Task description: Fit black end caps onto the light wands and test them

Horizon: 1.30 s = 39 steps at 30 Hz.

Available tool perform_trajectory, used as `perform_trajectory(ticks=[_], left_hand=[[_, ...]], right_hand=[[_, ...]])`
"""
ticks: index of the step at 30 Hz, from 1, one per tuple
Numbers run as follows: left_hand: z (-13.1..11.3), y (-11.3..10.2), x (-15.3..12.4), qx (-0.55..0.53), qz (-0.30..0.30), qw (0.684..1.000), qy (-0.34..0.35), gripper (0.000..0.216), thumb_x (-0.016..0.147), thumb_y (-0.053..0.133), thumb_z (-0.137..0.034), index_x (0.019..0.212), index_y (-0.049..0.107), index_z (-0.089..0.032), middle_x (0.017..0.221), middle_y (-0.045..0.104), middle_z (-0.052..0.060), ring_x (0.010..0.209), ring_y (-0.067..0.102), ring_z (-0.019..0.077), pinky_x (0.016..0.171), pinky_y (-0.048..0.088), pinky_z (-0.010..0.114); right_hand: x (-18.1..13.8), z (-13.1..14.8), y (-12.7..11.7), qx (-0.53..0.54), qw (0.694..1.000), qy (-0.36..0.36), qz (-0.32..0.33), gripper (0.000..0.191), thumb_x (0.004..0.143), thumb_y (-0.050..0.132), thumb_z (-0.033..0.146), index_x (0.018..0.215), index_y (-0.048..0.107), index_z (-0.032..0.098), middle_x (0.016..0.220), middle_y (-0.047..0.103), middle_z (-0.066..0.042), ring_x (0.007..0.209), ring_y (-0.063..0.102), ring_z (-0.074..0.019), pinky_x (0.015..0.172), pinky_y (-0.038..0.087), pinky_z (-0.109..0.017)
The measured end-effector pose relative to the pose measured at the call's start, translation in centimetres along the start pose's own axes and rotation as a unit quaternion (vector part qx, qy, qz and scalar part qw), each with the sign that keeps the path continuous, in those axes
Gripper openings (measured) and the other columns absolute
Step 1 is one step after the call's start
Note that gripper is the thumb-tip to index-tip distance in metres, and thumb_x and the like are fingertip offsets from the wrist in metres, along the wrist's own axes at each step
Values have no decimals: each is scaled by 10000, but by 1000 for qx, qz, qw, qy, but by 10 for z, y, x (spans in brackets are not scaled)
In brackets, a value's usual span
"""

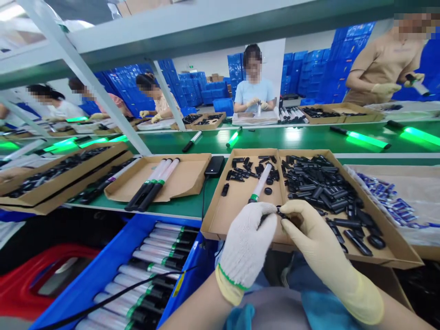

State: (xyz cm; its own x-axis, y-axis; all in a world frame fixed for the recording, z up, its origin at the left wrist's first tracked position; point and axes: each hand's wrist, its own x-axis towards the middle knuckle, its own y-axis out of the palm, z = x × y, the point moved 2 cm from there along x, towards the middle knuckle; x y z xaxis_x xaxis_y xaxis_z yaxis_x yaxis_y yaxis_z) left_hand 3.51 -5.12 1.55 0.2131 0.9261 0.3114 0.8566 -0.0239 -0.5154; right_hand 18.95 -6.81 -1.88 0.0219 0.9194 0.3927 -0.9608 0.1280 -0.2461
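**op_far:** My left hand [248,243] is fisted tight round the light stick [260,182], tube poking up past the knuckles. Right hand [311,238] pinches a small black cap [281,212] right against that fist.

**benchrat:** Risk?

**op_far:** Slick glove, tiny cap. I reckon it could slip and drop into the tray [223,215] just beyond my fingers, lost among the loose black parts [319,183].

Wand [260,183]: lower end hidden inside left hand [249,243].
Black part [281,213]: mostly covered by right hand [309,233] fingertips; shape unclear.
Blue bin [113,266]: cut off at bottom edge.
Blue packets [388,197], far right: too small to identify.
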Motion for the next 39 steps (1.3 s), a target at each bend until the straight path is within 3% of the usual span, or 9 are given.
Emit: perform_trajectory(ticks=[4, 8, 13, 17, 19, 22, 26, 32, 39], left_hand=[[1, 6, -2, -67, 10, 996, -60, 165, 907, 573, -206, 1014, 697, -226, 1044, 720, -8, 1014, 647, 138, 948, 472, 238], [2, 14, -5, -193, 54, 970, -136, 180, 912, 568, -276, 1032, 697, -241, 990, 710, -14, 897, 651, 144, 822, 521, 251], [2, 10, -3, -206, 41, 969, -127, 151, 928, 557, -329, 940, 670, -230, 864, 663, -29, 804, 604, 128, 733, 494, 229], [6, 4, 4, -158, 42, 978, -129, 169, 925, 551, -355, 889, 646, -220, 753, 614, -34, 723, 563, 124, 682, 456, 236], [10, 5, 7, -164, 51, 976, -136, 163, 915, 556, -360, 902, 636, -219, 738, 597, -34, 709, 550, 125, 667, 445, 239], [15, 12, 8, -215, 118, 958, -149, 145, 904, 544, -339, 876, 604, -210, 696, 578, -34, 661, 531, 126, 620, 431, 241], [16, 19, 6, -214, 174, 948, -158, 97, 874, 518, -264, 912, 593, -216, 674, 566, -38, 636, 512, 134, 606, 421, 247], [3, 11, 6, -98, 138, 980, -109, 110, 871, 541, -292, 832, 609, -215, 812, 609, -3, 789, 550, 173, 692, 423, 267], [3, 17, 6, -139, 203, 957, -156, 75, 779, 493, -152, 779, 538, -212, 615, 541, -50, 614, 498, 132, 603, 393, 252]], right_hand=[[-1, 4, -2, -49, 996, -69, -23, 123, 960, 541, 200, 1055, 557, 277, 1067, 557, -7, 1032, 549, -148, 941, 455, -298], [-3, 7, -3, -67, 992, -102, -31, 183, 945, 542, 153, 1079, 550, 277, 1093, 548, -15, 1059, 547, -146, 940, 467, -288], [-4, 16, -5, -93, 987, -128, 20, 279, 943, 509, 122, 1162, 561, 287, 1145, 580, -18, 1110, 569, -135, 986, 466, -280], [-6, 16, -12, -60, 996, -39, 51, 314, 902, 516, 137, 1173, 595, 274, 1167, 630, -27, 1110, 609, -173, 983, 492, -337], [-9, 13, -16, 0, 998, 38, 53, 253, 888, 527, 176, 1115, 617, 244, 1039, 656, -31, 950, 661, -179, 865, 544, -342], [-12, 9, -22, 85, 988, 102, 73, 205, 886, 524, 213, 1063, 627, 211, 865, 626, -9, 737, 655, -153, 706, 559, -313], [-14, 9, -30, 82, 989, 104, 63, 199, 883, 544, 202, 1054, 647, 207, 861, 627, -3, 735, 647, -134, 707, 542, -281], [-17, 12, -36, -5, 997, 72, 37, 219, 888, 537, 180, 1059, 666, 227, 975, 663, -23, 803, 649, -142, 774, 551, -299], [-19, 7, -37, -14, 997, 77, 20, 217, 903, 525, 210, 1066, 668, 227, 950, 678, -31, 799, 668, -161, 774, 566, -331]])
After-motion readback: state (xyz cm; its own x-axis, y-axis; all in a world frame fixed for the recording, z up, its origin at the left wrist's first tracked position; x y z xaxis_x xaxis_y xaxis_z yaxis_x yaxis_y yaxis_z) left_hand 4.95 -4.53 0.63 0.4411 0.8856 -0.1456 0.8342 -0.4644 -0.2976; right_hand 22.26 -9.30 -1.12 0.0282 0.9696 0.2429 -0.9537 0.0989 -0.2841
